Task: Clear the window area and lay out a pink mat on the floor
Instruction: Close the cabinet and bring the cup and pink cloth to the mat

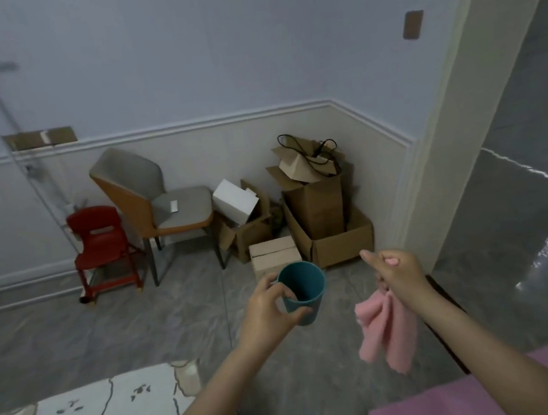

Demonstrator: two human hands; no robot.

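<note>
From the head view, my left hand point(271, 306) grips a teal cup point(305, 291) and my right hand point(396, 275) pinches a pink cloth point(386, 331) hanging below it. The pink mat point(529, 386) lies on the floor point(108, 331) at lower right, nearest my right arm, so I judge both hands need emptying first.

Left hand point(264, 306) grips a teal plastic cup point(303, 291) by its rim, right hand point(398, 273) clutches a dangling pink fleecy cloth point(386, 333); a pink floor mat point(462, 401) lies lower right, brown cardboard boxes point(324, 208) stacked in the corner.
</note>
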